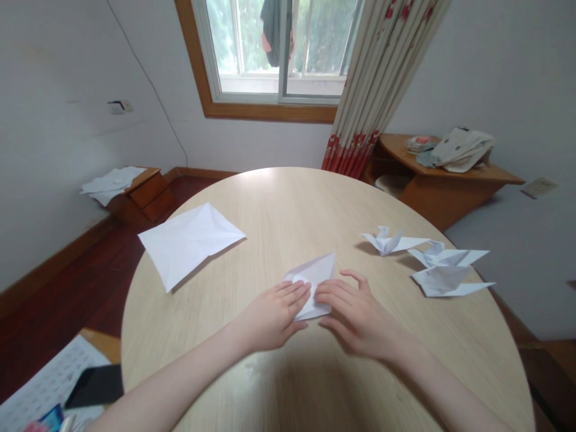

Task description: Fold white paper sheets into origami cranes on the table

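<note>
A folded piece of white paper (317, 270) lies near the middle of the round table. My left hand (284, 312) rests flat over its left side, fingers stretched out and covering part of the folds. On the right, my right hand (353, 309) touches the paper with its fingertips, the fingers slightly bent and spread, the little finger lifted and the thumb apart. Both thumbs are by the paper's near edge. Neither hand grips anything that I can see.
A creased white sheet (191, 243) lies on the table's left side. Three folded paper birds (390, 241) sit together at the right. Beyond the table (288, 198) are a window, a curtain (369, 84) and a corner shelf (432, 174). A black phone (96, 386) lies at lower left.
</note>
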`<state>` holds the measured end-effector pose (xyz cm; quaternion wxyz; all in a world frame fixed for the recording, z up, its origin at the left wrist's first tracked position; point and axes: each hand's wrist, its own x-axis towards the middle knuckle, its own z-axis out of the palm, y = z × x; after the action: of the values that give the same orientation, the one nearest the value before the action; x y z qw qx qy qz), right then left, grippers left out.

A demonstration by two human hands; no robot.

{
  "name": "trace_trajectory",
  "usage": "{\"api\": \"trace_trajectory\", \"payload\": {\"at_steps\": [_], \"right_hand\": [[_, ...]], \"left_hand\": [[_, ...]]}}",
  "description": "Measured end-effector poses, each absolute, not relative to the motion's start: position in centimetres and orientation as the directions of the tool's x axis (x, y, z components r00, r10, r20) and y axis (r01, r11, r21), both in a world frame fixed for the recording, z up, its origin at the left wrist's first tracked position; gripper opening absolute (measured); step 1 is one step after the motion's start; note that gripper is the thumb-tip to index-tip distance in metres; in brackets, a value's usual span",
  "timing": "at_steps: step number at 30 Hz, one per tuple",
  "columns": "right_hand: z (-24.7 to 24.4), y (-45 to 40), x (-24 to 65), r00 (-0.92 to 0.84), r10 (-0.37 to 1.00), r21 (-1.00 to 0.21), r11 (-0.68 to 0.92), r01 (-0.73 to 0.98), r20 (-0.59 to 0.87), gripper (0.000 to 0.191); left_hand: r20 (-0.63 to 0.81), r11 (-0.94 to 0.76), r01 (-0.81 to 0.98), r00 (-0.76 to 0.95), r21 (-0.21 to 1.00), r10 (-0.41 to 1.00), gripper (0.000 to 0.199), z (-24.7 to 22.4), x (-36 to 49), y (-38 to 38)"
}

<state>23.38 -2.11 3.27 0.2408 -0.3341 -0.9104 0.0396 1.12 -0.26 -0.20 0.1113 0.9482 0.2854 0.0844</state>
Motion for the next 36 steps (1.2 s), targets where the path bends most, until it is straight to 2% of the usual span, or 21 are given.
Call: {"api": "trace_trajectory", "payload": {"at_steps": [7, 9, 14, 17, 22, 25, 28, 31, 36], "right_hand": [[1.9, -2.1, 23.0, -0.759, 0.595, 0.017, 0.784, 0.62, 0.262, 0.025], [1.9, -2.3, 22.7, -0.766, 0.609, 0.048, 0.776, 0.629, 0.204, 0.024], [2.2, -3.0, 22.0, -0.747, 0.651, 0.072, 0.746, 0.663, 0.136, 0.027], [2.1, -3.3, 21.8, -0.744, 0.652, 0.065, 0.744, 0.665, 0.146, 0.031], [2.1, -3.5, 21.8, -0.707, 0.696, 0.027, 0.71, 0.704, 0.123, 0.03], [2.0, -3.4, 21.7, -0.68, 0.717, 0.011, 0.687, 0.726, 0.154, 0.028], [1.5, -3.4, 21.3, -0.654, 0.71, 0.047, 0.667, 0.743, 0.263, 0.022], [0.8, -3.4, 20.6, -0.619, 0.682, 0.108, 0.633, 0.766, 0.389, 0.02], [0.1, -3.3, 19.6, -0.577, 0.673, 0.163, 0.575, 0.802, 0.463, 0.022]], "left_hand": [[0.041, -0.781, 0.495, 0.835, 0.38, 0.549, 0.063, 0.6, 0.5, 0.3], [0.065, -0.789, 0.474, 0.841, 0.391, 0.537, 0.055, 1.0, 0.2, 0.4], [0.109, -0.81, 0.503, 0.826, 0.3, 0.553, 0.015, 2.3, -0.3, 0.3], [0.113, -0.79, 0.564, 0.792, 0.24, 0.6, 0.011, 2.7, -0.2, -0.1], [0.029, -0.699, 0.681, 0.711, 0.216, 0.702, 0.011, 2.7, 0.3, -0.6], [-0.024, -0.612, 0.753, 0.635, 0.242, 0.772, 0.013, 2.7, 0.6, -0.9], [-0.064, -0.539, 0.806, 0.568, 0.244, 0.82, 0.017, 2.5, 1.1, -1.3], [-0.055, -0.496, 0.844, 0.516, 0.204, 0.855, 0.023, 2.1, 1.7, -1.9], [-0.034, -0.465, 0.881, 0.469, 0.092, 0.882, 0.021, 1.4, 2.7, -2.8]]}}
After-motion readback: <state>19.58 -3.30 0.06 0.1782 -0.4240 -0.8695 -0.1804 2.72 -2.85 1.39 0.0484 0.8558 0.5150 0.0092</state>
